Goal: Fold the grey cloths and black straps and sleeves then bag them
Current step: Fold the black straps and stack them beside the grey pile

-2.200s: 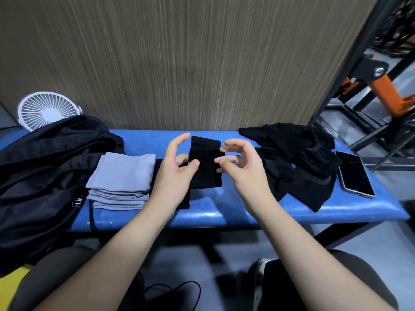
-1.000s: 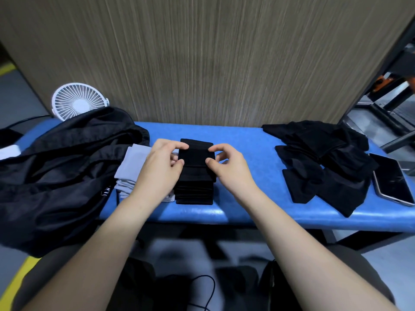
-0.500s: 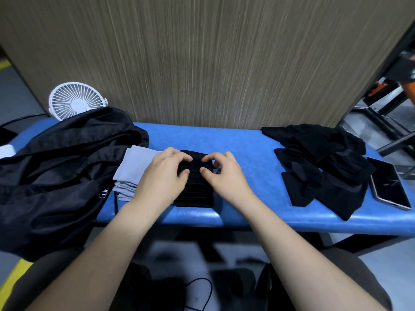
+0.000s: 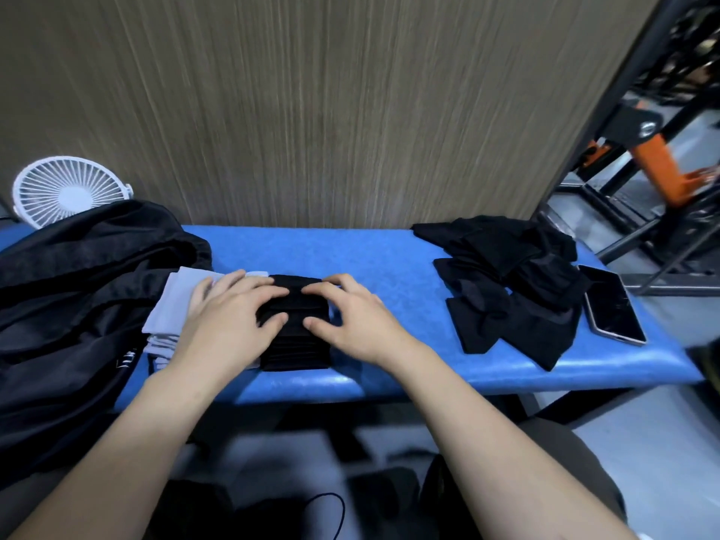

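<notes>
A: Two stacks are kept on the blue bench [image 4: 389, 251]; what could be upset here?

B: One black bag [image 4: 78, 290] lies at the left, untouched. The unfolded black pile [image 4: 510, 282] at the right cannot be counted. If the left hand [image 4: 230, 321] and right hand [image 4: 350, 317], pressed flat with fingers spread on the folded black stack [image 4: 296, 341], are lifted unevenly, it could be toppled onto the grey cloths [image 4: 171, 305] beside it. One phone [image 4: 611, 305] could be nudged off.

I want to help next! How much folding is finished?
Done: folded grey cloths stacked beside a black stack. In hand: left hand and right hand press that stack. Left: loose black pile unfolded; nothing visibly in the black bag.
</notes>
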`<state>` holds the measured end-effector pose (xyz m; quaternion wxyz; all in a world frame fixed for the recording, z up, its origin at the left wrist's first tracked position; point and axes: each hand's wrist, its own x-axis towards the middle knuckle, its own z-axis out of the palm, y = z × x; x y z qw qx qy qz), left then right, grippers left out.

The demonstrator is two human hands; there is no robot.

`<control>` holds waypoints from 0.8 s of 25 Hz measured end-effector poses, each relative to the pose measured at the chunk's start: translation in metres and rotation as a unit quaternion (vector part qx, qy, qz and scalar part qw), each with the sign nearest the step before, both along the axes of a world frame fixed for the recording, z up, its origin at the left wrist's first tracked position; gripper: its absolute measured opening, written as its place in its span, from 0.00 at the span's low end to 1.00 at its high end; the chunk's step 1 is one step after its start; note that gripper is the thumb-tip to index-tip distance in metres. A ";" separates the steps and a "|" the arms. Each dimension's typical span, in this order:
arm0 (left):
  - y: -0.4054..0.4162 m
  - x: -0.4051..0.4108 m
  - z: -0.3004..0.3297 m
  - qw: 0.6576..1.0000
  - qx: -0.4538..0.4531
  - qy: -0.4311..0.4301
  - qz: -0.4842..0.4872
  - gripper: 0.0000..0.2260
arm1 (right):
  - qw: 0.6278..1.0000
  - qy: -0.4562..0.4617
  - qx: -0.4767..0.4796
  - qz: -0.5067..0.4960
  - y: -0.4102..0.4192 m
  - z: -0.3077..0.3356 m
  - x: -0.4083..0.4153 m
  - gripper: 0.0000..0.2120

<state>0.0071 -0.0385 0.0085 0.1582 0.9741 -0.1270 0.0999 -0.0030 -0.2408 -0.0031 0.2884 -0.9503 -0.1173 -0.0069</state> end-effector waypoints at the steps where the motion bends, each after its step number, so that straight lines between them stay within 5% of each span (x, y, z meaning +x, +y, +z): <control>1: 0.000 0.000 -0.001 1.000 0.005 0.006 0.002 0.16 | 1.000 0.001 -0.004 0.000 0.000 0.000 0.000 0.23; 12: -0.022 0.002 0.009 0.998 -0.020 -0.067 0.006 0.12 | 0.999 -0.030 0.004 -0.020 -0.026 0.012 -0.011 0.22; 20: -0.097 -0.005 0.018 0.986 -0.073 -0.121 -0.085 0.13 | 0.992 -0.069 -0.037 -0.095 -0.108 0.025 -0.040 0.19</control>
